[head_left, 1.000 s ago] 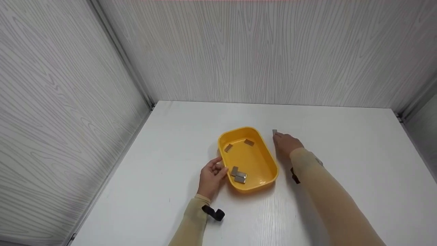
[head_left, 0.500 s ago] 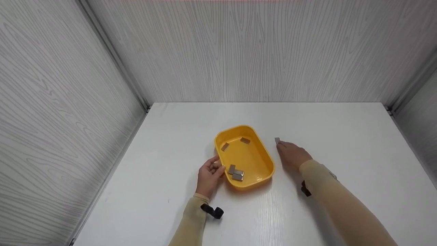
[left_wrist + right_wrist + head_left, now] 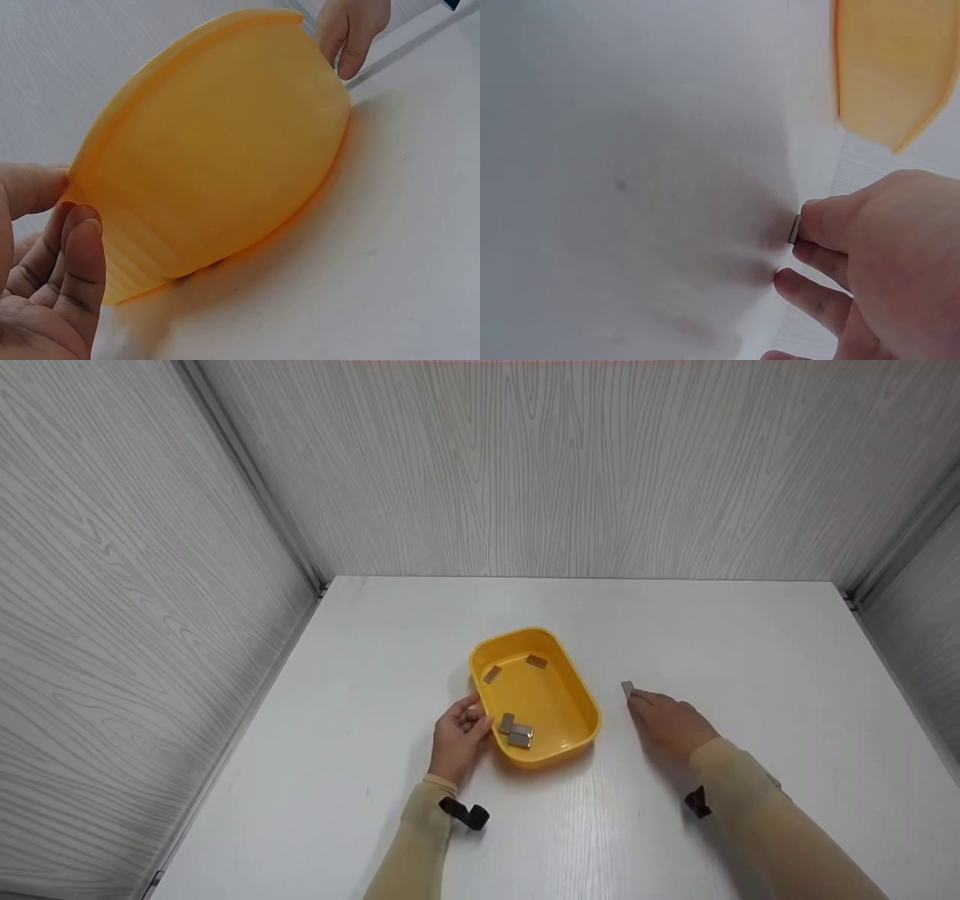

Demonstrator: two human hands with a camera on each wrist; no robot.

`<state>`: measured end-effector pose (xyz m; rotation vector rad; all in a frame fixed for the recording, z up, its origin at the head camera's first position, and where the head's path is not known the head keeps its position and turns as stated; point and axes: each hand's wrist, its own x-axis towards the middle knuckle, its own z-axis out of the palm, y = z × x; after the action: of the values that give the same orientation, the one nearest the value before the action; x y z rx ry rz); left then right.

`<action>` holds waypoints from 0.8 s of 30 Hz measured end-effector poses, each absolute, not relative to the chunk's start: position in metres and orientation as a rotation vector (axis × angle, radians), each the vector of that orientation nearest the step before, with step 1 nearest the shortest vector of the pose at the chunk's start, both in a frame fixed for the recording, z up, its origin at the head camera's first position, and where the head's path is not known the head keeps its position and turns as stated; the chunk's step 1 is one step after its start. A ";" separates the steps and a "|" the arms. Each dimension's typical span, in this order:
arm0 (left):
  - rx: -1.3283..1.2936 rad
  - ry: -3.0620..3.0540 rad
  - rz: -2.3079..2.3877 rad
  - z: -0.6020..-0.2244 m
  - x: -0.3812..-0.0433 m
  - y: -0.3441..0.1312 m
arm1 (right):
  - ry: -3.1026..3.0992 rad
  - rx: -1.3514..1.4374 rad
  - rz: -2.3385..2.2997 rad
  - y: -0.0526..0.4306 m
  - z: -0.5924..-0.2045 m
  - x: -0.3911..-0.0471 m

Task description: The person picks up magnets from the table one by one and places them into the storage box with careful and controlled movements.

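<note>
A yellow plastic tray (image 3: pixel 551 697) stands on the white table, its long side turned slightly. My left hand (image 3: pixel 456 739) pinches the tray's left rim between thumb and fingers; the left wrist view shows the thumb on the rim and curled fingers (image 3: pixel 82 247) against the outer wall. To the right of the tray, my right hand (image 3: pixel 671 724) pinches a small flat grey rectangular block (image 3: pixel 628 688) at the table surface. In the right wrist view only a thin edge of that block (image 3: pixel 794 229) shows between thumb and finger. Several similar blocks (image 3: pixel 519 735) lie inside the tray.
Behind the white table (image 3: pixel 375 660) rises a pale wood-grain panel (image 3: pixel 525 472). Another such panel (image 3: pixel 112 622) bounds the left side, and a third (image 3: pixel 915 622) the right. A black strap with a small device (image 3: pixel 466 814) sits on my left wrist.
My right hand, with the grey block, has moved right and toward me, away from the tray. The left hand keeps its hold on the rim. The head view has shifted slightly.
</note>
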<state>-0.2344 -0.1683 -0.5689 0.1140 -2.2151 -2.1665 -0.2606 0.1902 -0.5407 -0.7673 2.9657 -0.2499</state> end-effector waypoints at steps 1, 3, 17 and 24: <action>0.114 -2.215 -2.170 -0.568 -0.235 -0.168 | 2.964 -0.761 -0.239 0.192 -0.541 -0.260; 0.111 -2.212 -2.181 -0.566 -0.235 -0.168 | 2.958 -0.744 -0.237 0.194 -0.541 -0.258; 0.168 -2.200 -2.201 -0.561 -0.235 -0.165 | 2.981 -0.433 -0.683 0.197 -0.537 -0.277; 0.203 -2.229 -2.182 -0.559 -0.235 -0.164 | 2.865 -0.144 -0.817 0.191 -0.539 -0.288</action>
<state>-0.2346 -0.1643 -0.5589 0.2030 -2.2290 -2.1817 -0.2878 0.1914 -0.5391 -0.1442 2.8648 -0.8170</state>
